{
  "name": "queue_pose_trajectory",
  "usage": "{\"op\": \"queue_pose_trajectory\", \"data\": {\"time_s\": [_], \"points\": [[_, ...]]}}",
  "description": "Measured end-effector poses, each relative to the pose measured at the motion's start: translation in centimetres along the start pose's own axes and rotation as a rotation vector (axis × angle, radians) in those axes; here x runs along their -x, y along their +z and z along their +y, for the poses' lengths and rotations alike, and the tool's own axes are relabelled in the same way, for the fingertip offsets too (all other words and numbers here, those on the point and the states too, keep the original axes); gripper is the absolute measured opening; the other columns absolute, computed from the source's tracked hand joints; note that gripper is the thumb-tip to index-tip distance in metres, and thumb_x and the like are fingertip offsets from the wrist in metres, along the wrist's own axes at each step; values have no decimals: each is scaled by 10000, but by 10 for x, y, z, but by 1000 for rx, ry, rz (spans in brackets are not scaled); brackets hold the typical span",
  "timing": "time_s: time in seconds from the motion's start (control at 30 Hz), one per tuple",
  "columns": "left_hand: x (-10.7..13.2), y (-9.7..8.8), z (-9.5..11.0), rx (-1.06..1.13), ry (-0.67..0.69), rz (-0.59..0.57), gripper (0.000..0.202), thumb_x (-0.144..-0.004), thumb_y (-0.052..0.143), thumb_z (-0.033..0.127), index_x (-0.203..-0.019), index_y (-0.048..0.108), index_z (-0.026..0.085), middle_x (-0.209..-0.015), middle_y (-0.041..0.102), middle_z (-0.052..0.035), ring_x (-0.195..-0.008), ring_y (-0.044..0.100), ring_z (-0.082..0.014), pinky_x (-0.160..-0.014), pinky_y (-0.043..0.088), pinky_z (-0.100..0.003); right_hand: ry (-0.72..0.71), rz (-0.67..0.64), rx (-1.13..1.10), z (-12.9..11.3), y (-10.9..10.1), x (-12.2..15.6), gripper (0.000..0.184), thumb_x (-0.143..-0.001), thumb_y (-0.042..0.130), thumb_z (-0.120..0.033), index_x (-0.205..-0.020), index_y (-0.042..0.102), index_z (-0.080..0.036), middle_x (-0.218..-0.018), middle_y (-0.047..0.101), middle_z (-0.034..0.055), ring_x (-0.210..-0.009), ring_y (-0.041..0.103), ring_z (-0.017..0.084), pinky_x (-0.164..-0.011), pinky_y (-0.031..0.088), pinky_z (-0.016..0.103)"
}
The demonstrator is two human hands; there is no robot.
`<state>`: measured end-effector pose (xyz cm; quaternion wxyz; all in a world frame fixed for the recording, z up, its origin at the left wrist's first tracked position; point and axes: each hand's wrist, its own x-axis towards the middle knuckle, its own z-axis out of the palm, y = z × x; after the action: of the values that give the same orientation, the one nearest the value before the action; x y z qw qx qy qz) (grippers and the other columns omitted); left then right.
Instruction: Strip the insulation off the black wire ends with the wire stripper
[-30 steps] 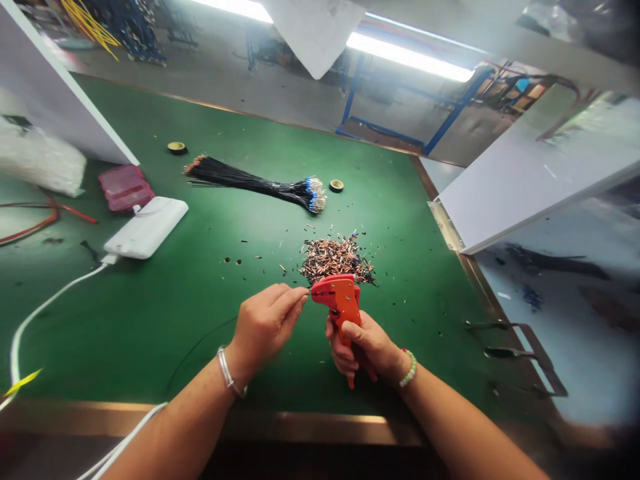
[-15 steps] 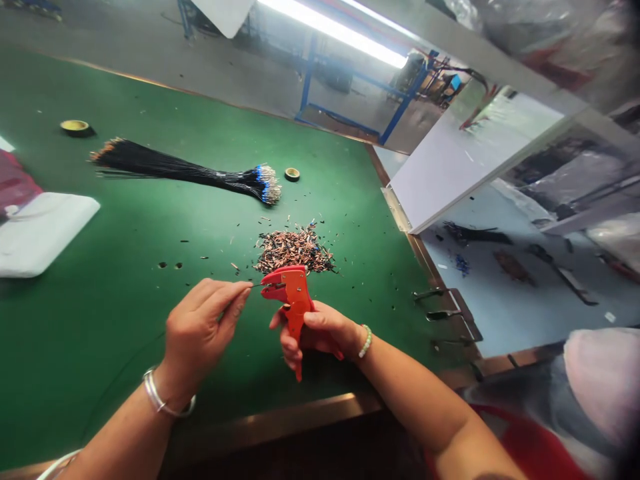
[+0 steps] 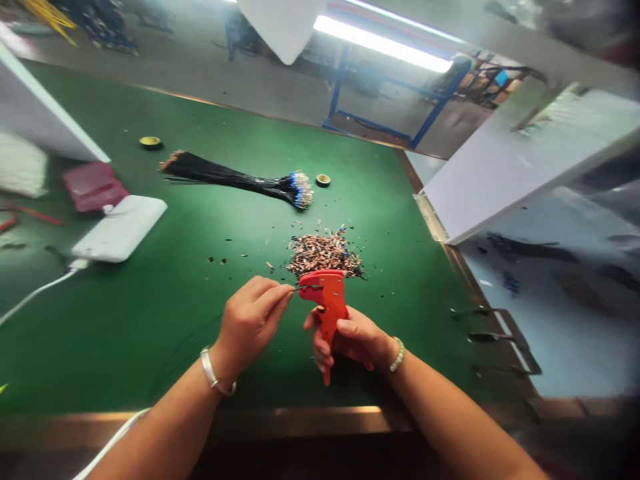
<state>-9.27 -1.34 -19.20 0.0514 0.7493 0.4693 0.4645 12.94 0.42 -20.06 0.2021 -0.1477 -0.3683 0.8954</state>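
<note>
Between thumb and forefinger, my left hand (image 3: 253, 323) pinches a thin black wire (image 3: 297, 289). The wire's end sits in the jaws of a red-orange wire stripper (image 3: 332, 300). My right hand (image 3: 357, 339) is wrapped round the stripper's handles, its jaws pointing left toward my left fingertips. Just behind the tool lies a pile of cut insulation and copper bits (image 3: 325, 253). Farther back rests a bundle of black wires (image 3: 230, 179), with blue and silvery terminals at its right end and coppery tips at its left.
Two small tape rolls, one yellowish (image 3: 150, 143) and one darker (image 3: 323, 180), lie near the bundle on the green tabletop (image 3: 270, 247). At left are a white flat device (image 3: 120, 228) with a cable and a pink packet (image 3: 94, 187). A white panel (image 3: 515, 167) stands at right.
The view has swung left, so everything appears farther right. My left fingertips are closer to the stripper's jaws, with the wire farther in. The gap between the jaws looks narrower.
</note>
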Motion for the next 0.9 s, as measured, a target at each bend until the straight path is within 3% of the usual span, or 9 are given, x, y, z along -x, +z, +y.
{"op": "queue_pose_trajectory", "data": {"time_s": [0.2,0.33,0.53,0.67,0.77,0.9], "points": [[-2,-1,4,-20,-51,41,142,-915,557,198,-958,686,157,-715,574,-16,-642,531,-105,-609,436,-221,-74,105,78,-11,9,9,444,-872,579,-449,-1182,540,-134,-759,535,35,-630,555,160,-588,505,339],[-3,-2,8,-90,-17,68,173,-920,563,251,-929,716,171,-632,525,10,-568,474,-91,-541,373,-212,-151,198,210,-21,17,15,440,-854,596,-450,-1171,549,-149,-752,519,40,-659,536,180,-585,514,355],[1,7,13,-101,115,22,150,-901,585,265,-876,717,196,-590,603,31,-529,511,-95,-518,349,-240,-281,498,705,-29,16,18,342,-883,615,-329,-1187,535,-197,-860,577,49,-760,572,182,-705,509,328],[5,11,15,-37,89,-23,156,-897,577,263,-853,717,209,-610,667,38,-523,566,-87,-527,381,-228,-315,613,1057,-36,13,27,332,-878,635,-307,-1181,561,-194,-937,602,57,-798,578,172,-720,492,286],[5,9,12,-4,-3,-10,167,-896,582,284,-847,720,205,-649,707,25,-523,601,-92,-545,421,-221,-328,627,1183,-35,12,28,321,-872,644,-299,-1165,583,-184,-977,611,64,-809,579,170,-730,487,280],[3,8,10,-26,-60,-25,181,-913,557,286,-891,713,196,-718,731,-1,-597,647,-113,-590,462,-230,-286,518,974,-25,12,20,330,-905,597,-307,-1207,547,-184,-904,604,52,-750,589,165,-696,502,298]]}}
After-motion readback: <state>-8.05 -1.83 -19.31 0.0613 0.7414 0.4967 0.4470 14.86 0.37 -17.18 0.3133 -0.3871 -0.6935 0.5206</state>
